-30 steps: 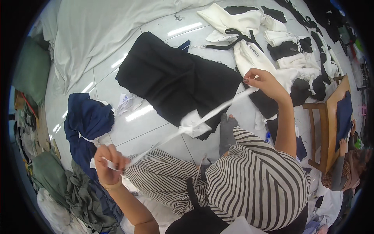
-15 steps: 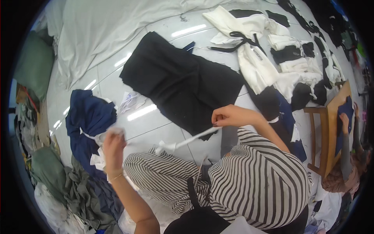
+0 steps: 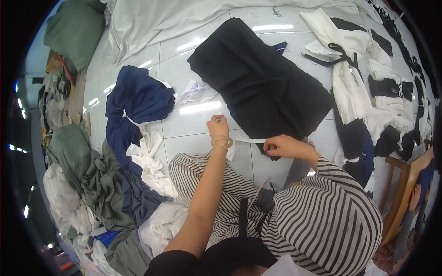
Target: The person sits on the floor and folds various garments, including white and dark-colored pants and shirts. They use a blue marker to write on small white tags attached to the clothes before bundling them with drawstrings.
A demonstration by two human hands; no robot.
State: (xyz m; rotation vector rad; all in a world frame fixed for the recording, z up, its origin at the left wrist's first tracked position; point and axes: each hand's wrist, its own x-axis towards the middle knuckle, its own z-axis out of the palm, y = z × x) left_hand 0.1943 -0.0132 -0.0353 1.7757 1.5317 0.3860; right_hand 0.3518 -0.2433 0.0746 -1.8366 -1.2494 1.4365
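Observation:
My right hand pinches the end of a narrow white fabric strip beside the lower corner of a large black cloth. The strip runs left from my fingers toward my left hand, which is closed, its fingertips together. What those fingers hold, if anything, is too small to make out. A pale ring circles my left wrist. Below that wrist a bit of white material shows. The black cloth lies spread on the tiled floor, with dark blue fabric peeking out at its edges.
Bundled navy cloth and crumpled white fabric lie to the left. Grey-green fabric piles are farther left. White and black garment pieces spread at the right, near a wooden stool and another person's hand.
My left hand has moved right and forward, from beside the navy cloth to near the black cloth. My right hand keeps its pinch on the strip. The whole view has shifted.

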